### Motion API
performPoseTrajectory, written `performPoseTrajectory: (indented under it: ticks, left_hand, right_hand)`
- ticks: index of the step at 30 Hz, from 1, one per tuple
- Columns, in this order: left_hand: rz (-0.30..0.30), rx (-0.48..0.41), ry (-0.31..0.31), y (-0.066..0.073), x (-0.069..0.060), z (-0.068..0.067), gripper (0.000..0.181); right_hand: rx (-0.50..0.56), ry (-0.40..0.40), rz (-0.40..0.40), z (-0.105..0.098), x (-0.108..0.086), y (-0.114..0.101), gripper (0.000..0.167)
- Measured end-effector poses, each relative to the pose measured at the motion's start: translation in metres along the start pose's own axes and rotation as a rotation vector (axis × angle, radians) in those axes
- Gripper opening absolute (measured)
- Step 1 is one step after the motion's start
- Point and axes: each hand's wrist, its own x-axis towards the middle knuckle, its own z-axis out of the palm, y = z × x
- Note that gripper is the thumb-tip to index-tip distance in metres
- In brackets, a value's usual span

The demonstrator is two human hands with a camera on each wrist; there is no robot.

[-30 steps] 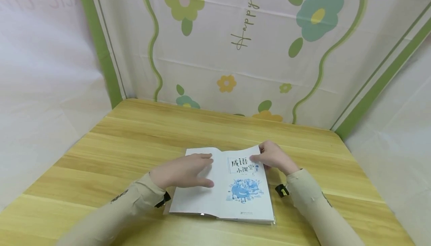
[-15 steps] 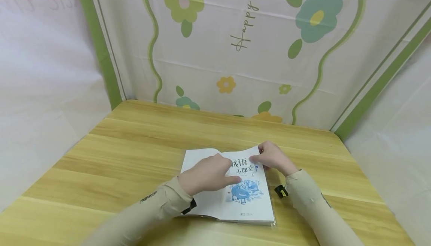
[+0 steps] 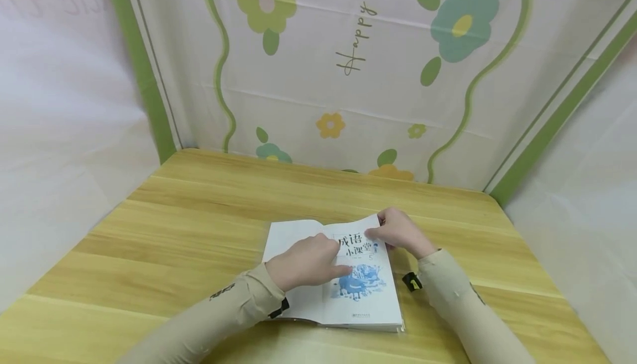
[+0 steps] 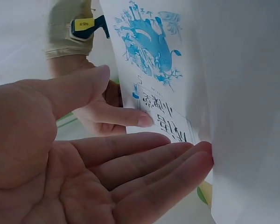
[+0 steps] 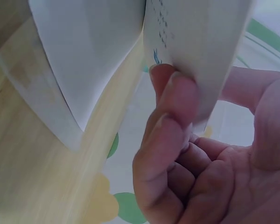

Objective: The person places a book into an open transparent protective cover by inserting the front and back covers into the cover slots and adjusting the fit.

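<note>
While the right hand point(image 3: 400, 234) pinches the upper right corner of the book point(image 3: 362, 308), thumb on top and fingers beneath, the left hand point(image 3: 306, 261) is in at the centre, fingers mostly straight, tips at the fold, holding nothing! The book lies open on the tabletop point(image 3: 199, 203), right in front of the person. The step in hand looks like steadying the spread and flattening the fold; the next move seems to call for a light press along it, with that corner held firm. And look at the surfaces: smooth matte paper, a blank left page point(image 3: 286, 234) bowing up into the gutter, a blue drawing point(image 3: 358, 281) opposite, a glossy clear edge peeking out below, and pale wood-grain streaks running across the tabletop.
</note>
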Motion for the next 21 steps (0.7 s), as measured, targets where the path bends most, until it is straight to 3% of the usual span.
performPoseTrajectory:
  ticks: [5, 10, 16, 21]
  left_hand:
    - [0.001, 0.023, -0.026, 0.000, 0.001, 0.004, 0.039]
    - [-0.003, -0.028, -0.020, 0.000, 0.001, 0.007, 0.043]
    - [0.047, -0.134, -0.018, 0.002, 0.001, 0.008, 0.046]
    - [0.078, -0.264, 0.025, 0.006, 0.002, 0.009, 0.053]
  right_hand:
    - [0.026, 0.019, -0.003, 0.001, -0.001, -0.002, 0.014]
    - [0.064, 0.039, -0.039, 0.001, -0.002, -0.006, 0.015]
    - [0.058, 0.094, -0.056, 0.001, -0.004, -0.011, 0.011]
    - [0.043, 0.158, -0.070, 0.002, -0.005, -0.015, 0.009]
